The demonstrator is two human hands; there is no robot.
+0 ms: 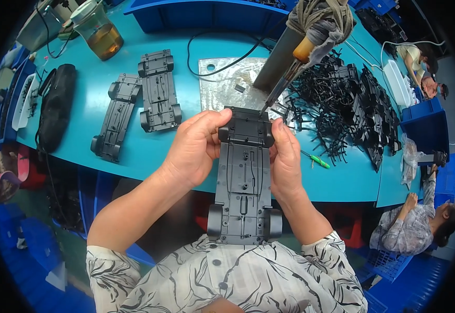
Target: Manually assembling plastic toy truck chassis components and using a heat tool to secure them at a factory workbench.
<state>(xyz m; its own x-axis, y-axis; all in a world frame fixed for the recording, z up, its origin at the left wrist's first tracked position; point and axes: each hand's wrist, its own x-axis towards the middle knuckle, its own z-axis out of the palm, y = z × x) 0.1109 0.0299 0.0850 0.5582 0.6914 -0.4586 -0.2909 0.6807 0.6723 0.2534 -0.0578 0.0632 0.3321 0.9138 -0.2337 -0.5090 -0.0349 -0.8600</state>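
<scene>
A black plastic toy car chassis (244, 177) is held lengthwise in front of my body, its underside facing up. My left hand (193, 146) grips its far left corner, thumb on top by the wheel arch. At the far right side my right hand (286, 159) is closed on it the same way. A soldering-iron-like tool (283, 86) with a cloth-wrapped handle slants down from an upright metal post (279, 60). Its thin tip meets the chassis near the far right corner; whether it touches, I cannot tell.
Two more chassis (158, 91) lie on the turquoise table (191, 188) to the left, beside a black pouch (58, 107). A metal plate (222, 86) is beyond my hands. Right lie tangled black parts (321, 99) and a green screwdriver (318, 160). A jug (98, 34) stands far left; people sit nearby.
</scene>
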